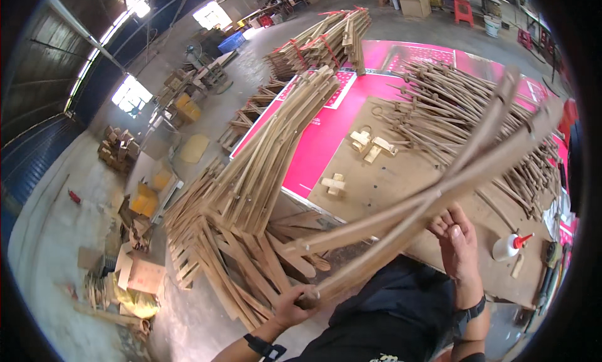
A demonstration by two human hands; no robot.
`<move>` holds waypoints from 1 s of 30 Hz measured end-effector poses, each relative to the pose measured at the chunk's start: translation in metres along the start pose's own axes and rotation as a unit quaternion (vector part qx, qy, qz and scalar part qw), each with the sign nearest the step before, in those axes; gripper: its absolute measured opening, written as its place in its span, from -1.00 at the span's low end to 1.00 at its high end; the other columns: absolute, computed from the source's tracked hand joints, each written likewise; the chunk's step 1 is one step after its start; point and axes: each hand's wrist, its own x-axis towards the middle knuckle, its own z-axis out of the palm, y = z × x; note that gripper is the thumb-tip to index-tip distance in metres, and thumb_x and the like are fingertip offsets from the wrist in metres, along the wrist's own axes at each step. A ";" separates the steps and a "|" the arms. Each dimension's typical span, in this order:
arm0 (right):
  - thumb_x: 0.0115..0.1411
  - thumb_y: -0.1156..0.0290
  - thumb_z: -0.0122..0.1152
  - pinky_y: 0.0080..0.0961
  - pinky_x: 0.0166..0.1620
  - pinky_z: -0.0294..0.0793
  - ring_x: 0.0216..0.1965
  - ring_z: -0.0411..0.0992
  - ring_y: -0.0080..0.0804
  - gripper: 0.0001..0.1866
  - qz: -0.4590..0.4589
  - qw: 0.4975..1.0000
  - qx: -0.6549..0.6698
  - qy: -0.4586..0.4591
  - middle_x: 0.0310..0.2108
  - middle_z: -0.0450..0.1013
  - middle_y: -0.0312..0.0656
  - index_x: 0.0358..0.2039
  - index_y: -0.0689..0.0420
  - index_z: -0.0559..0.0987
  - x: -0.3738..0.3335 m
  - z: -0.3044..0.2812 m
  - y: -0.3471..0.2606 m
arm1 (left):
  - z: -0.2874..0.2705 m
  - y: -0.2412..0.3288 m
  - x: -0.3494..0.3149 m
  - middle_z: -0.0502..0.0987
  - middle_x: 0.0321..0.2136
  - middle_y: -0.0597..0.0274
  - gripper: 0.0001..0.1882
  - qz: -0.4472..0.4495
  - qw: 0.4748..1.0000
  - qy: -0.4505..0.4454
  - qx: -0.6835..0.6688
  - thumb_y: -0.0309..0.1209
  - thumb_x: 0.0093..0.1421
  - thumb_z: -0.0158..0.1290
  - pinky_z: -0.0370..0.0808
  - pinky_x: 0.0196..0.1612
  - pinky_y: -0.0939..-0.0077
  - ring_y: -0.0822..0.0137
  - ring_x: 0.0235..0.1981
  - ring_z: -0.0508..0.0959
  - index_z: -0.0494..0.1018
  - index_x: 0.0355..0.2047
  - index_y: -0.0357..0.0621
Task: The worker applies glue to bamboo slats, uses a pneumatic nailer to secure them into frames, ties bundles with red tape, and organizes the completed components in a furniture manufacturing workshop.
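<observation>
A pair of long, pale brown wooden slats (382, 236) crosses at a joint and slants from the lower middle up to the right. My left hand (296, 308) is closed round the near end of the lower slat. Just under the crossing, my right hand (459, 241) has its fingers curled and thumb up, close against the slat's lower edge; what it grips is hidden. To the left, a tall stack of similar slats (273, 155) leans on the table's edge, with more slats (219, 261) fanned below it.
On the pink-and-brown table (370, 192) lie a heap of thin wooden sticks (464, 117) and small pale wooden blocks (379, 149). A white glue bottle (505, 247) with a red tip stands right, near hand tools (550, 268). Strapped slat bundles (320, 42) sit at the far end.
</observation>
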 end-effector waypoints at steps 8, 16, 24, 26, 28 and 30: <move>0.25 0.37 0.30 -0.23 0.34 0.27 0.32 0.27 -0.10 -0.27 -0.090 0.946 -0.309 -0.040 0.34 0.24 0.03 0.36 0.26 0.22 0.011 0.027 0.018 | -0.110 0.005 0.066 0.65 -0.33 0.09 -0.47 -0.088 0.951 0.231 0.184 -0.24 -0.06 0.49 0.58 -0.16 0.44 0.30 -0.28 0.65 0.59 -0.12 -0.24; 0.10 0.44 0.37 -0.13 0.25 0.37 0.20 0.34 0.13 -0.43 -0.108 0.818 -0.561 0.066 0.16 0.40 0.09 0.13 0.27 0.45 -0.008 -0.032 0.059 | -0.201 -0.019 0.110 0.69 -0.28 0.07 -0.52 -0.103 0.918 0.310 0.225 -0.29 0.03 0.38 0.54 -0.09 0.38 0.25 -0.26 0.65 0.59 -0.11 -0.34; 0.08 0.41 0.37 -0.14 0.23 0.40 0.17 0.37 0.08 -0.56 -0.158 0.791 -0.589 0.043 0.08 0.44 0.05 -0.02 0.26 0.54 -0.013 -0.031 0.060 | -0.221 -0.037 0.140 0.69 -0.31 -0.07 -0.52 -0.171 0.926 0.266 0.208 -0.23 0.04 0.38 0.54 -0.10 0.30 0.10 -0.26 0.68 0.61 -0.14 -0.35; 0.08 0.40 0.36 -0.15 0.23 0.41 0.16 0.38 0.07 -0.59 -0.168 0.785 -0.596 0.034 0.04 0.47 0.04 -0.05 0.27 0.56 -0.014 -0.031 0.060 | -0.221 -0.034 0.148 0.70 -0.32 -0.05 -0.52 -0.174 0.925 0.255 0.221 -0.22 0.03 0.39 0.54 -0.12 0.31 0.10 -0.28 0.68 0.62 -0.16 -0.35; 0.08 0.41 0.37 -0.13 0.21 0.43 0.15 0.39 0.07 -0.60 -0.172 0.785 -0.594 0.043 0.03 0.47 0.03 -0.07 0.26 0.56 -0.014 -0.030 0.061 | -0.218 -0.029 0.155 0.70 -0.33 -0.04 -0.52 -0.161 0.933 0.237 0.217 -0.20 0.02 0.39 0.55 -0.14 0.33 0.13 -0.30 0.69 0.63 -0.17 -0.34; 0.07 0.41 0.38 -0.11 0.18 0.45 0.14 0.40 0.08 -0.62 -0.176 0.784 -0.593 0.050 0.02 0.48 0.03 -0.09 0.25 0.55 -0.014 -0.030 0.060 | -0.211 -0.020 0.165 0.70 -0.33 -0.03 -0.52 -0.159 0.935 0.235 0.214 -0.19 0.02 0.40 0.55 -0.15 0.35 0.16 -0.30 0.69 0.63 -0.17 -0.34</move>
